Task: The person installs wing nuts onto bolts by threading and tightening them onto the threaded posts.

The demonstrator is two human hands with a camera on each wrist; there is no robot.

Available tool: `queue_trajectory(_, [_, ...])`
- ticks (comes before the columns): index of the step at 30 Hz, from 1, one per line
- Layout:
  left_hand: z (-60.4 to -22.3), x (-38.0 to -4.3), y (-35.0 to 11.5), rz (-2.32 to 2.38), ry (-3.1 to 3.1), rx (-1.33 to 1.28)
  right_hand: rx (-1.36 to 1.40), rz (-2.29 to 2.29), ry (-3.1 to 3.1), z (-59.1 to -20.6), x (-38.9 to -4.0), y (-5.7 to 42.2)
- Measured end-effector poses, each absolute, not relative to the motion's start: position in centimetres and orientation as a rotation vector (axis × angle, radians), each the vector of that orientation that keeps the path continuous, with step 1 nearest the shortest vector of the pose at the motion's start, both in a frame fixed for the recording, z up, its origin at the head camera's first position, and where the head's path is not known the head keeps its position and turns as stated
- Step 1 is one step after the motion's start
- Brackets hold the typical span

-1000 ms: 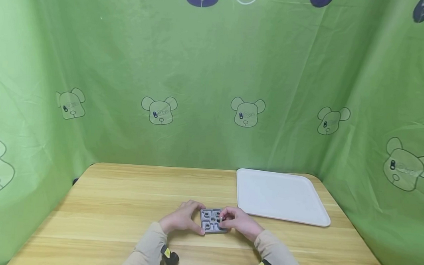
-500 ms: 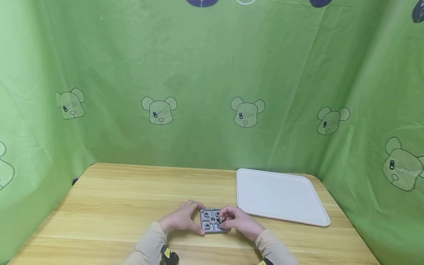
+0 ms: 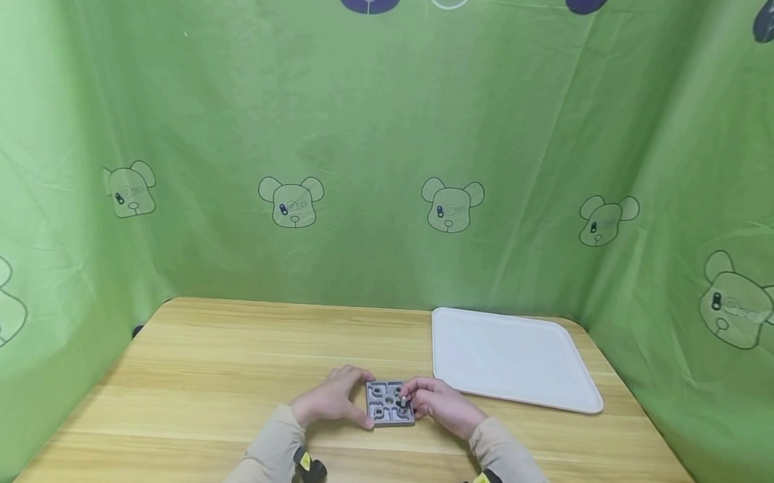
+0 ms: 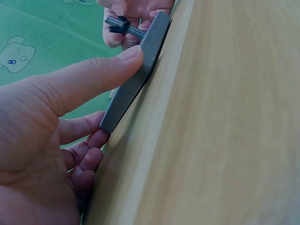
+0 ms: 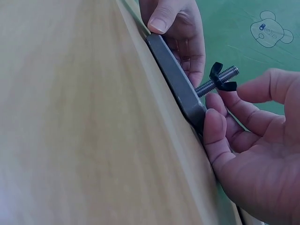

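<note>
A square grey metal plate with recessed corners lies on the table. My left hand grips its left side, the thumb on the near edge and the fingers at the far corner. From the plate's right part rises a threaded bolt, carrying a black wing nut partway along it. My right hand has its curled fingers around the wing nut, one fingertip right at a wing. Another of its fingertips rests by the plate's edge. In the left wrist view, the bolt's lower end is hidden behind the plate.
A white tray lies at the back right of the wooden table, just beyond the right hand. Green printed curtains enclose the back and both sides. Each sleeve carries a black wrist camera.
The right thumb and fingers have shifted around the wing nut, leaving more of the bolt and plate corner visible. The left hand and plate have stayed in place.
</note>
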State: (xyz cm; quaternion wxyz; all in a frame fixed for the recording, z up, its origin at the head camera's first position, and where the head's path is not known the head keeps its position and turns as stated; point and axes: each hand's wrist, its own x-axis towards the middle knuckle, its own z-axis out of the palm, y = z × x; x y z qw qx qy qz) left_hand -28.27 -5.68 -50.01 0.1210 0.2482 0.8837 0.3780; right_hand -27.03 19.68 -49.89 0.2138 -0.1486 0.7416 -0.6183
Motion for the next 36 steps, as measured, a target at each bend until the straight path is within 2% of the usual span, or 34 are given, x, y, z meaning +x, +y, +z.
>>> queue_trajectory(36, [-49.91,-28.26,-5.7,1.109,2.572,0.724,-0.488,-1.639,2.131,-49.93,-27.1,19.69])
